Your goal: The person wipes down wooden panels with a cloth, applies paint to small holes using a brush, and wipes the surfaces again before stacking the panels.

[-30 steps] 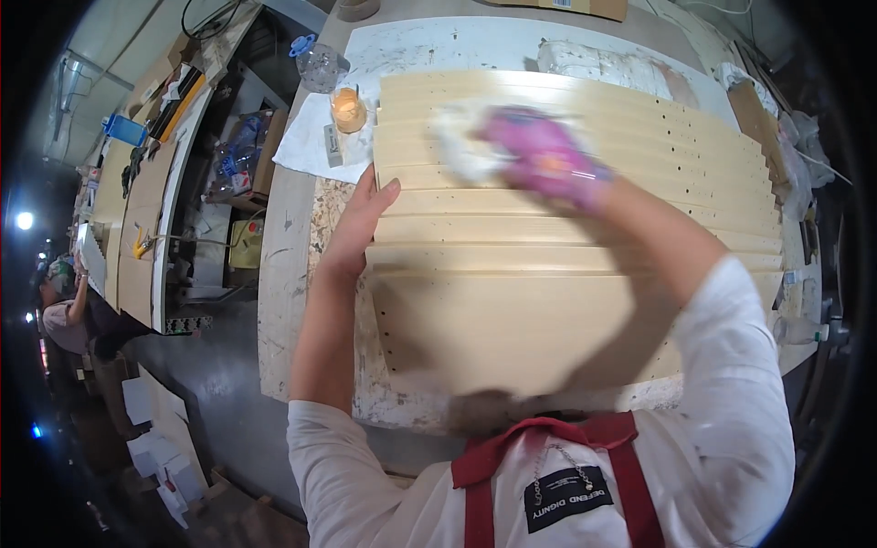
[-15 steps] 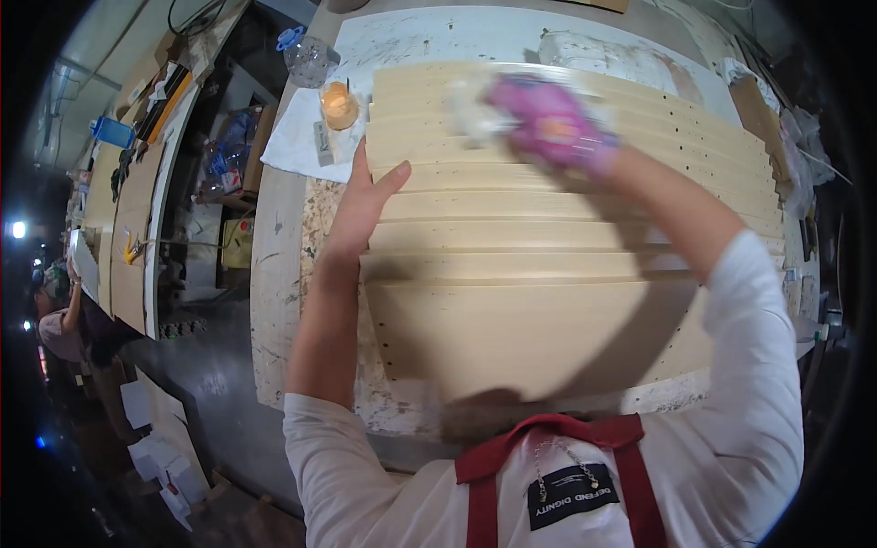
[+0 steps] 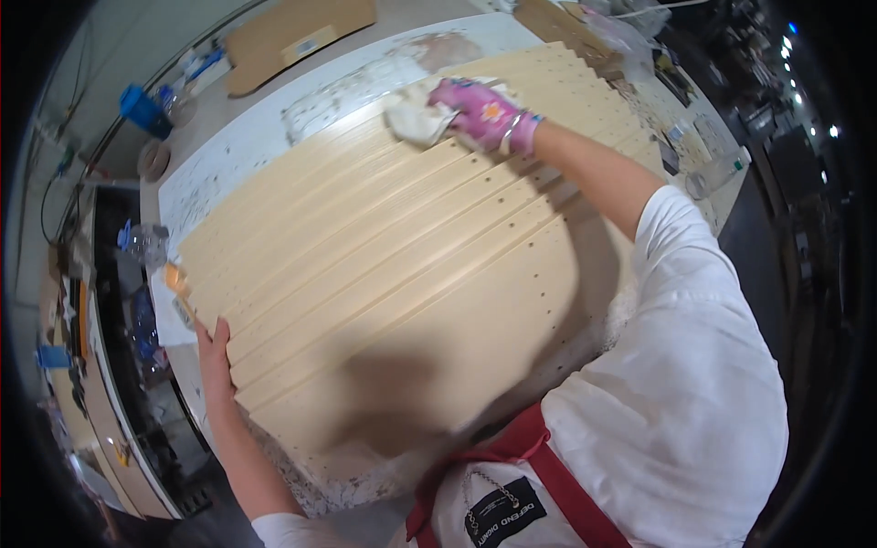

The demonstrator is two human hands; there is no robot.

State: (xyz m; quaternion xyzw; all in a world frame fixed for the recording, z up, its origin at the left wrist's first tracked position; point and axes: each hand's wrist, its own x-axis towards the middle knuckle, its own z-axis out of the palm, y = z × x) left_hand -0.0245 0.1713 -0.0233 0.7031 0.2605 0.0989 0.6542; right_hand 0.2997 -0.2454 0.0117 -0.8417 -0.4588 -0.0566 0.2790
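Several pale cream boards (image 3: 365,265) lie overlapped in steps, with rows of small dark holes near their ends. My right hand (image 3: 484,114), in a pink flowered glove, grips a crumpled white cloth (image 3: 417,117) and presses it on the far boards toward their right end. At the left ends of the boards rests my bare left hand (image 3: 217,361), thumb and fingers apart, against the edge and holding nothing. Close beyond it is a small cup of orange stuff (image 3: 174,278) with a brush-like handle leaning out.
Under the boards is a worktable with a stained white covering (image 3: 215,192). A clear bottle with a blue cap (image 3: 144,242) stands left, a blue container (image 3: 144,111) farther back. Brown cardboard (image 3: 301,36) lies at the back; another clear bottle (image 3: 719,173) lies right.
My right hand has wiped the cloth rightward along the far boards. My left hand stays at the left edge. The whole view has turned, so the boards now slant.
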